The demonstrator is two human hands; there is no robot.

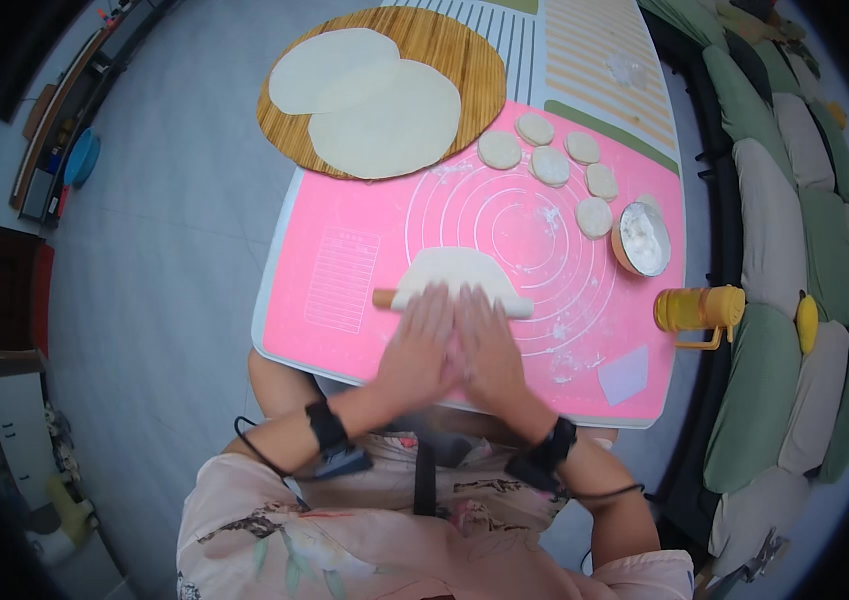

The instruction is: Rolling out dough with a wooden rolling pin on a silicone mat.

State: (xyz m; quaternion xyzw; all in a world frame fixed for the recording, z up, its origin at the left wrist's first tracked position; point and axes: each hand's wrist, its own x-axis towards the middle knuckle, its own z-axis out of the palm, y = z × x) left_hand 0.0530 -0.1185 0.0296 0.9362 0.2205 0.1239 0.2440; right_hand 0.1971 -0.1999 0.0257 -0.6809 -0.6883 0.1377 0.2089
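My left hand (pixel 418 345) and my right hand (pixel 486 345) lie flat, side by side, on a wooden rolling pin (pixel 384 299). A thin sheet of dough (pixel 458 268) is partly wrapped around the pin, its rounded part spread beyond it on the pink silicone mat (pixel 342 202). The fingers point away from me and look slightly blurred; neither hand is closed around the pin. Several small round dough pieces (pixel 549 166) sit at the mat's far right. Two large thin dough sheets (pixel 387 120) overlap on a round wooden board (pixel 480 75) at the far left.
Right of the dough pieces stands a bowl of white flour (pixel 645 240). An oil bottle with a yellow lid and handle (pixel 698 308) is at the table's right edge. A pale dough scraper (pixel 624 376) lies near the front right corner. A cushioned sofa (pixel 777 247) stands beyond the table.
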